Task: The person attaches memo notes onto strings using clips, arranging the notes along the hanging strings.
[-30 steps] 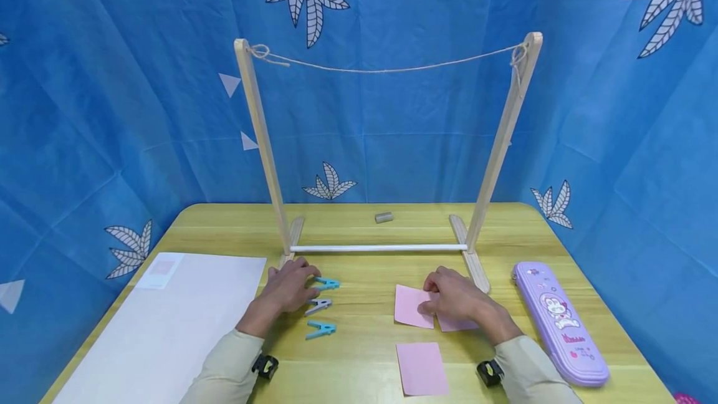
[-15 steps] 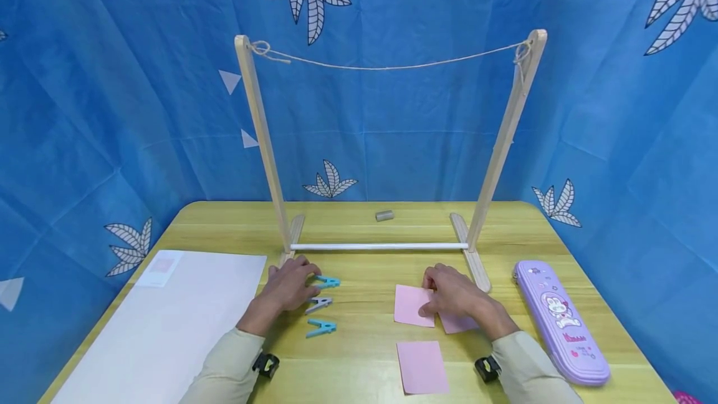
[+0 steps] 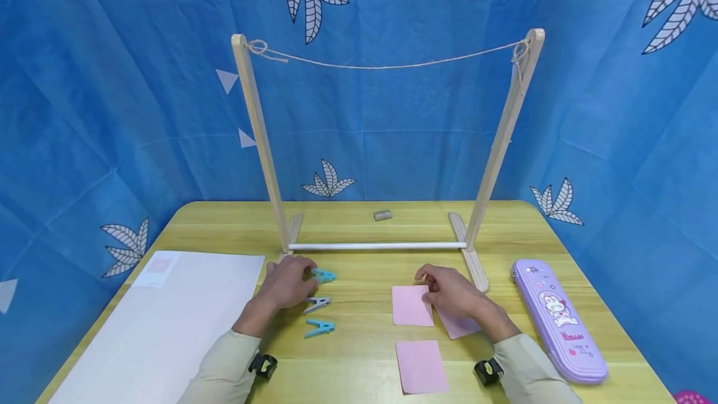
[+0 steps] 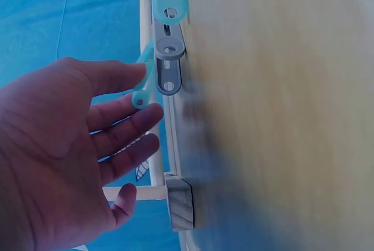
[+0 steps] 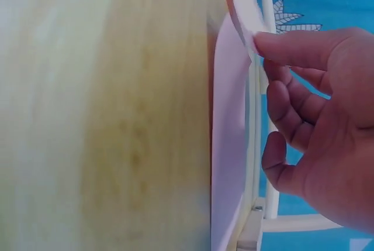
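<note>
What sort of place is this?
Probably an indoor tabletop staged for a hands-on activity: a patterned blue cloth hangs around the wood-grain table, which bears a wooden frame strung with cord, plus clips and pink paper squares.

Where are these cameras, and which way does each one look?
Head: worn on the person's head, facing forward and down over the table and wooden frame; left hand, right hand and sleeves show.
Left wrist: worn there, looking past the palm toward three clips; only the left hand shows.
Right wrist: worn there, looking past the palm toward pink paper; only the right hand shows.
Shared: head and left wrist views both show the left hand and the clips.
</note>
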